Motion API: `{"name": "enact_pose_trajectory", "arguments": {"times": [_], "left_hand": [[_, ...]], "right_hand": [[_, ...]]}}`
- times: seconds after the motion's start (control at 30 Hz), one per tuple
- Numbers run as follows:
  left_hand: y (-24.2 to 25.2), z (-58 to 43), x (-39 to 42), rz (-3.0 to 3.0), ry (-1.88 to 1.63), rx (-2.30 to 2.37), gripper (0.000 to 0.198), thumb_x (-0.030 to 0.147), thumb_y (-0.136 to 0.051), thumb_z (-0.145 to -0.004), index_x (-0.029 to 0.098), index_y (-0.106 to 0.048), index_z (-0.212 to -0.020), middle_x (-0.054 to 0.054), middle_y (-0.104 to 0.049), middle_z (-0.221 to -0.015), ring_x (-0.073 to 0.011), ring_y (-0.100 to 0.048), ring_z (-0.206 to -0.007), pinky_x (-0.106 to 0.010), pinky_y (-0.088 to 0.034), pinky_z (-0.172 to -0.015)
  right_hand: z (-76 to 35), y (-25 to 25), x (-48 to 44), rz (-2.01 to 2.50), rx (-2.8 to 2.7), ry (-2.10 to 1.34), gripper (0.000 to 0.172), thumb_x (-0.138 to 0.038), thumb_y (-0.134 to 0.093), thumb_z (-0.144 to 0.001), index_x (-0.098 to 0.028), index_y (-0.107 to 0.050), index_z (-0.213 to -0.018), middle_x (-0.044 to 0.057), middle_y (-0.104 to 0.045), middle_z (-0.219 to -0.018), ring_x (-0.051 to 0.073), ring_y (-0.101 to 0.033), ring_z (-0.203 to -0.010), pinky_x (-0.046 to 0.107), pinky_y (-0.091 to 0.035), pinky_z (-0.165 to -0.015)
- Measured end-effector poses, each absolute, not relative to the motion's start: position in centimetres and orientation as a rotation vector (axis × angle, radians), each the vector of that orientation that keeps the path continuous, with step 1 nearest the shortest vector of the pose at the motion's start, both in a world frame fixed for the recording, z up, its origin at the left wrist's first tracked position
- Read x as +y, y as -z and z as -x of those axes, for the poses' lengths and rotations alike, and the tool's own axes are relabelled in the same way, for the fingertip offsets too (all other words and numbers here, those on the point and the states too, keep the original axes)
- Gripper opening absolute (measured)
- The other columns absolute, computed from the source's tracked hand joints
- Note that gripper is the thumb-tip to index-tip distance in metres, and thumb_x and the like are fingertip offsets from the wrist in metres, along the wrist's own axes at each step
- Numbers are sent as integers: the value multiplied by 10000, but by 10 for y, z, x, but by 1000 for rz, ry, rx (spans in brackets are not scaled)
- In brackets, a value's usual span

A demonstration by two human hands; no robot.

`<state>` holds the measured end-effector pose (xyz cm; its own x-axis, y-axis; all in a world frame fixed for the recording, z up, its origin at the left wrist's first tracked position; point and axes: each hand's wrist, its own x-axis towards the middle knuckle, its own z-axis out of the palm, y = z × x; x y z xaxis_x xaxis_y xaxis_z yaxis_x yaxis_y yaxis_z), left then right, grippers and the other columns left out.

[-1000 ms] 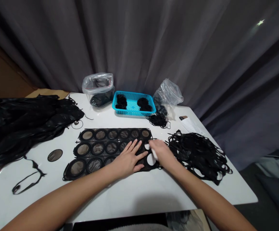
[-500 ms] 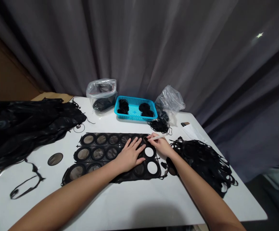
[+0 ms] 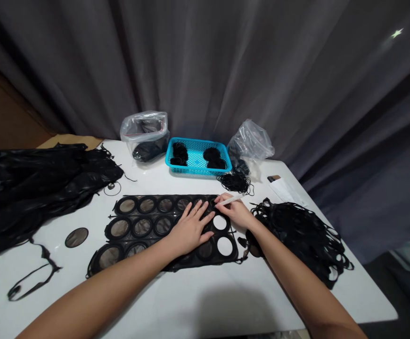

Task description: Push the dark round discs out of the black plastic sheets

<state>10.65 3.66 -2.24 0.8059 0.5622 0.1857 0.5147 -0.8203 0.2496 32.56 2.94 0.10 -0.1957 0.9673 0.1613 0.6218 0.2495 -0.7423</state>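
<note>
A black sheet (image 3: 134,238) with rows of round, dark-rimmed circles lies flat on the white table. Most circles are filled with thin, see-through dark material; two at the right end show white. My left hand (image 3: 190,229) rests palm down on the sheet, fingers spread. At the sheet's upper right corner, my right hand (image 3: 236,212) grips a slim white pen-like tool (image 3: 232,199) between thumb and fingers. Its tip, hidden by the fingers, is at the last circle of the far row. The far row's right end is partly covered by this hand.
Behind the sheet stands a blue basket (image 3: 198,173) holding black bundles, between clear plastic bags (image 3: 144,136). Black cord (image 3: 233,181) lies beside it. Black cut-out strips (image 3: 297,235) are heaped at right, crumpled black sheeting (image 3: 42,188) at left. A loose dark disc (image 3: 77,237) lies nearby.
The view has shifted slightly. My left hand stays flat on the sheet. My right hand keeps hold of the white tool at the same corner circle, its angle changed only a little.
</note>
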Motion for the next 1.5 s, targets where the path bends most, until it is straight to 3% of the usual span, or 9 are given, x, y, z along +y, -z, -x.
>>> {"name": "enact_pose_trajectory", "arguments": {"times": [0.17, 0.3, 0.4, 0.53, 0.83, 1.3, 1.5], "left_hand": [[21, -107, 35, -2811, -338, 847, 581, 460, -593, -948, 224, -457, -1462, -143, -301, -1598, -340, -221, -1491, -542, -179, -1194], [21, -108, 36, -2803, -360, 847, 555, 491, -549, -969, 239, -463, -1456, -132, -306, -1598, -334, -207, -1496, -549, -184, -1191], [18, -100, 39, -2816, -317, 801, 618, 542, -546, -958, 207, -442, -1467, -159, -298, -1595, -338, -223, -1490, -539, -225, -1180], [16, -74, 41, -2854, -330, 870, 648, 541, -516, -972, 152, -408, -1480, -198, -323, -1574, -344, -251, -1480, -526, -241, -1176], [22, -53, 33, -2840, -345, 920, 575, 464, -521, -986, 191, -416, -1482, -150, -302, -1595, -336, -234, -1487, -527, -245, -1179], [21, -55, 31, -2832, -345, 934, 587, 439, -560, -971, 179, -426, -1480, -156, -311, -1590, -340, -233, -1486, -520, -228, -1188], [23, -53, 32, -2857, -374, 921, 581, 455, -536, -978, 188, -416, -1480, -149, -305, -1594, -328, -234, -1487, -507, -248, -1186]], "right_hand": [[-316, 8, 25, 1554, -2178, -273, 165, -134, -421, -930, -208, -544, -849, 103, -640, -922, 241, -547, -888, 355, -438, -807], [-348, 0, 41, 1863, -1806, -28, 181, -127, -399, -896, -205, -532, -801, 93, -621, -795, 233, -522, -731, 334, -401, -697], [-361, -10, 51, 1809, -1620, -121, 149, -224, -441, -908, -208, -564, -826, 69, -653, -803, 213, -552, -690, 308, -393, -667], [-326, -11, 49, 1556, -1774, -479, 185, -315, -471, -923, -214, -609, -854, 33, -679, -816, 194, -590, -710, 285, -414, -673], [-286, 2, 45, 1330, -1925, -831, 168, -290, -537, -908, -214, -563, -760, 48, -663, -1011, 196, -605, -960, 346, -433, -908], [-290, -1, 50, 1323, -1930, -892, 167, -272, -575, -901, -206, -556, -749, 49, -644, -1001, 200, -599, -956, 358, -429, -906], [-271, 7, 38, 1321, -2116, -594, 130, -207, -493, -940, -215, -568, -834, 75, -629, -984, 220, -569, -925, 363, -445, -860]]}}
